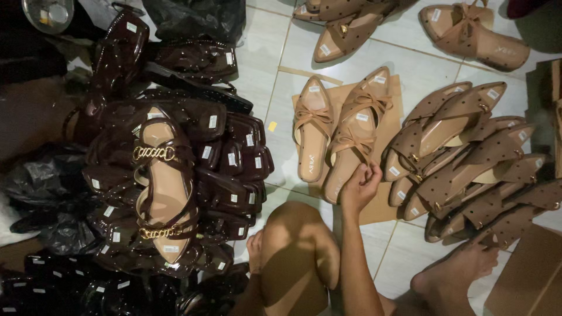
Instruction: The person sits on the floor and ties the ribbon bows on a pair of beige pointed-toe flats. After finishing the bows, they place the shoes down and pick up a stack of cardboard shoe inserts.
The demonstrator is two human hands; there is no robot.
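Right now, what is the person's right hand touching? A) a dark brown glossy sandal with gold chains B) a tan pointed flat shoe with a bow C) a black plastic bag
B: the right hand grips the heel end of the tan pointed flat shoe with a bow, lying on the flat brown cardboard sheet.

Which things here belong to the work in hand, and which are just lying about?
In hand:
right hand
tan bow shoe
its mate
cardboard sheet

Lying about:
left hand, touching no shoe
dark brown shoe heap
tan dotted shoes
black plastic bags

Two bow-topped tan slippers on cardboard — two hands.
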